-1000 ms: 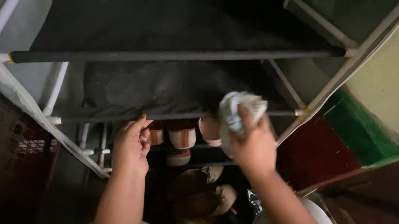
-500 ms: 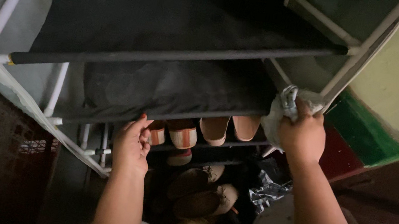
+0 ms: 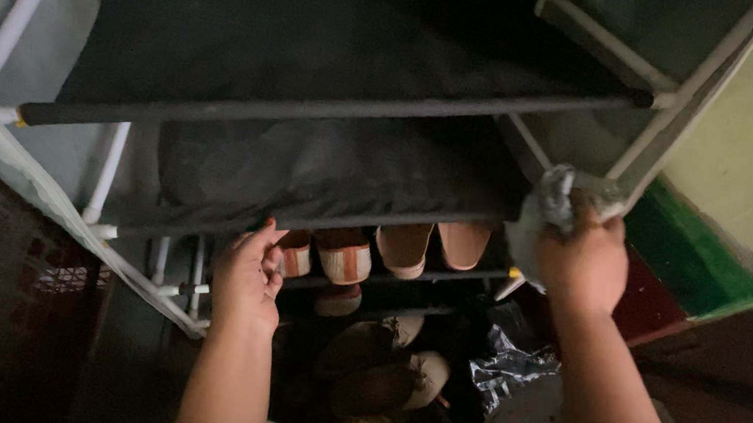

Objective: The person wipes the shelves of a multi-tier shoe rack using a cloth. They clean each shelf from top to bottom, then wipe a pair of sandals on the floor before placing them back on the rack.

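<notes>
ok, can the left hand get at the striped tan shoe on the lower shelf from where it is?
Probably yes. The left hand grips the front rail of the dark fabric shelf, and the striped tan shoe sits just beside it, below that rail, with nothing between. It would have to let go first.

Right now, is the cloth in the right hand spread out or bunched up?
Bunched up. The cloth is a crumpled wad gripped in the right hand, pressed against the rack post.

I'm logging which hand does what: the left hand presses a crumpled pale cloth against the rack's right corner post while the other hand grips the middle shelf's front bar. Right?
Not quite: the head view shows the right hand holding the crumpled pale cloth at the white corner post; the left hand is at the middle black fabric shelf's front bar.
</notes>
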